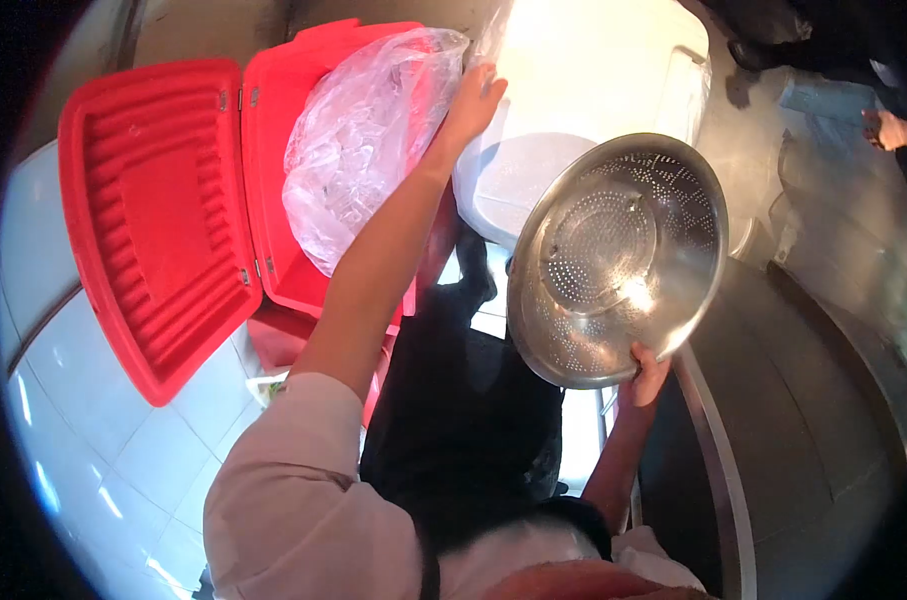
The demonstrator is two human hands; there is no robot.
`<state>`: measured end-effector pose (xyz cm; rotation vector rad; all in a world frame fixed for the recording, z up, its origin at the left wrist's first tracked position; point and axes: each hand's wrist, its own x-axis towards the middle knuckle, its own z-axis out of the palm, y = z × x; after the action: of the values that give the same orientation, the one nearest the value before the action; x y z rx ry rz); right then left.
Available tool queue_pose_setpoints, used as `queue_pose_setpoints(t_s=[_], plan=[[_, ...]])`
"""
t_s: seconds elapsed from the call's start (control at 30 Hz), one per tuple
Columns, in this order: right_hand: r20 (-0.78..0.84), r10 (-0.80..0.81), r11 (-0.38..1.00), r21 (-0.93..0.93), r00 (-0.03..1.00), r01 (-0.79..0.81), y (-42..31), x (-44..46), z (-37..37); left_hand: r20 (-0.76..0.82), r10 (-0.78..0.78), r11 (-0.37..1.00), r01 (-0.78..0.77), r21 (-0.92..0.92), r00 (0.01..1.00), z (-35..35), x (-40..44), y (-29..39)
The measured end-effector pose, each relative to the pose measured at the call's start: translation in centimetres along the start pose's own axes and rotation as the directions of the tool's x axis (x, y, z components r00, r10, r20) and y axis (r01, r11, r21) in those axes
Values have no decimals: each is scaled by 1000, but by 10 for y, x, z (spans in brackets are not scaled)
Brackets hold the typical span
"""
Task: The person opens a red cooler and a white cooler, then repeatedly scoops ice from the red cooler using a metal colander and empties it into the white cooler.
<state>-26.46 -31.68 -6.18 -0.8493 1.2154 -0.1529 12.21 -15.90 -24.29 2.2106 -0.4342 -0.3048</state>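
Observation:
My right hand (650,377) grips the rim of a large metal colander (598,250), its thumb over the inside edge. The colander is tilted, and its perforated bowl faces me with nothing in it. My left hand (476,100) reaches forward to the near left edge of a big white container (593,70). Its fingers are bent on clear plastic (490,40) at that edge; the exact hold is partly hidden. Left of that forearm, a clear plastic bag (358,150) with what looks like ice lies in a red cooler box (273,190).
The cooler's hinged red lid (163,220) hangs open at the left over pale floor tiles (103,420). A metal-edged counter (718,470) runs along my right side. Another person's hand (890,130) shows at the far right, near a bluish plastic piece (828,97).

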Motion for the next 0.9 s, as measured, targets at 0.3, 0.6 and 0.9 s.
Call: queue_pose_setpoints(t_s=[0.3, 0.6, 0.9], plan=[[-120, 37, 989, 147, 992, -19, 12, -2, 36, 277, -659, 734, 679, 32, 699, 20, 60, -62], [-202, 42, 977, 213, 978, 3, 14, -3, 77, -144, -161, 968, 185, 169, 976, 12, 59, -13], [-198, 70, 984, 177, 978, -34, 21, -8, 68, 186, -722, 469, 669, -577, 666, 66, 159, -163]])
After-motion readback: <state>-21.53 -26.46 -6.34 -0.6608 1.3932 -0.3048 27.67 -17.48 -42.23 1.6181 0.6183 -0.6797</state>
